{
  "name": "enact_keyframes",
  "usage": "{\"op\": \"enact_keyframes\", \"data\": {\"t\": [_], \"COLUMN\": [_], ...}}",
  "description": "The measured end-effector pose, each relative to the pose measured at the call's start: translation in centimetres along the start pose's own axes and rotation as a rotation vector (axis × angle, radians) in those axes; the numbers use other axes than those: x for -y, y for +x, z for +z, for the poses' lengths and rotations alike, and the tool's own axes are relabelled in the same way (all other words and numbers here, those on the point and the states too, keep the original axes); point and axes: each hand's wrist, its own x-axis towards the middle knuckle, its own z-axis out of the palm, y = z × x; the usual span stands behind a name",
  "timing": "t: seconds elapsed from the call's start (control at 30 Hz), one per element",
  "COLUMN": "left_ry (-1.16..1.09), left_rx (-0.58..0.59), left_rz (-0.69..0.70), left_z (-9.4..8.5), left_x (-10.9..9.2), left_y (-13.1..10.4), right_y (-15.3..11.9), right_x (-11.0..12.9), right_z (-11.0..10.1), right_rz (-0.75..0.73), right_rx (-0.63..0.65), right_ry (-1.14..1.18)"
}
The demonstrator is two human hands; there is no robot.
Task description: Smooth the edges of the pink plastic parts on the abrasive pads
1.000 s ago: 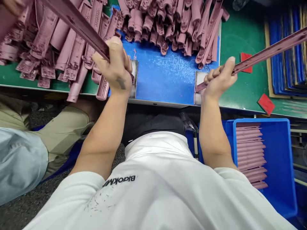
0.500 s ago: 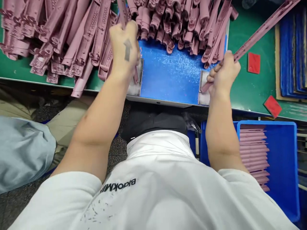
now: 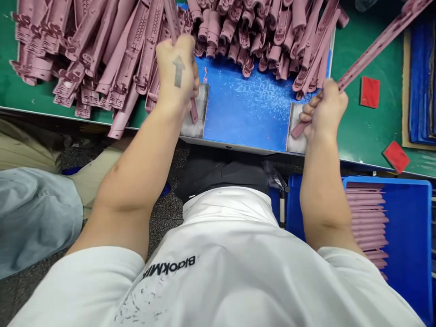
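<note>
My left hand, with a dark arrow on its back, is closed round a long pink plastic part whose lower end shows over a grey pad. My right hand grips another long pink part, which slants up to the top right corner. Its lower end is over a second grey pad. Between the hands lies a blue board dotted with pink specks. Many pink parts are heaped at its far side.
More pink parts cover the green table at left. Two red squares and stacked blue sheets are at right. Below, a blue bin holds pink parts. A person's leg shows at left.
The whole view has shifted, so most things appear slightly further right. Both hands still hold their pink parts in nearly the same places over the pads.
</note>
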Motion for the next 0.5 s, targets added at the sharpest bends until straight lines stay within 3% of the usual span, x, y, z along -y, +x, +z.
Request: {"op": "enact_keyframes", "data": {"t": [0.07, 0.13, 0.2, 0.3, 0.37, 0.5], "left_ry": [0.032, 0.072, 0.082, 0.078, 0.077, -0.042], "left_rx": [-0.002, -0.003, -0.012, 0.018, 0.018, -0.12], "left_rz": [0.001, 0.003, 0.029, 0.049, 0.109, 0.432], "left_z": [0.2, 0.5, 0.6, 0.8, 0.9, 0.9], "left_x": [-0.3, -0.5, -0.5, 0.0, 0.5, 1.0], "left_y": [-0.7, -1.4, -1.7, -1.1, -0.3, -0.7], "right_y": [-0.2, -0.6, -0.9, -0.6, 0.1, 0.2], "right_x": [0.0, 0.2, 0.7, 1.3, 1.5, 0.8], "right_z": [-0.5, -0.3, 0.3, 1.8, 2.7, 2.7], "right_rz": [0.01, 0.058, 0.098, 0.13, 0.072, -0.225], "right_rx": [0.055, 0.019, -0.043, -0.011, -0.043, -0.248], "right_ry": [-0.006, 0.002, 0.026, 0.042, 0.074, 0.195]}}
